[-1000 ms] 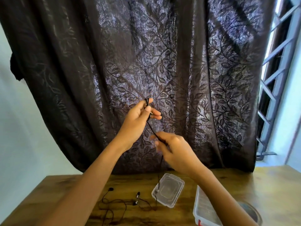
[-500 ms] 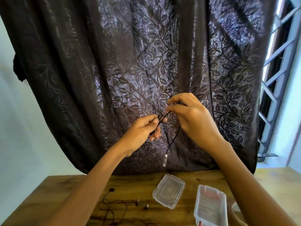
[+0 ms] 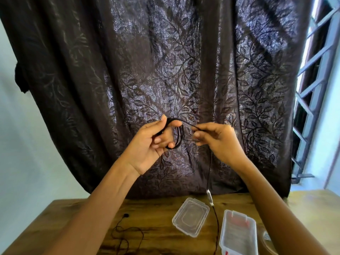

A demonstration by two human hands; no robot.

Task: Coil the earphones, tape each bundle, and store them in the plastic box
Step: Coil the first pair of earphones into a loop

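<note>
Earphones (image 3: 179,137) with a black cable were held up between both hands, in front of a dark curtain (image 3: 165,70) with a leaf pattern that filled most of the view. A pale wall (image 3: 27,144) showed to the left of the curtain and a barred window (image 3: 316,70) to the right. Below lay a wooden table (image 3: 161,243), its far edge against the curtain. On the table, to the right, stood the clear plastic box (image 3: 238,234), open, with something red showing inside. Just to its left lay a smaller clear piece, a lid (image 3: 191,217) or shallow tray; I could not tell which. A clear round thing (image 3: 266,240) sat beside the box, mostly hidden by the right forearm. The left hand (image 3: 147,144) was raised with its palm toward the camera. Several loops of the cable were wound round its fingers, and the thumb pressed on the top of the coil. The right hand (image 3: 220,142), just beside it, pinched the cable between thumb and forefinger. From there the cable hung down to a small pale inline remote (image 3: 209,196) near the table's far edge, then ran on between the lid and the box. A second pair of earphones (image 3: 127,234) lay loose and uncoiled on the left part of the table, one earbud (image 3: 126,215) at its far end.
</note>
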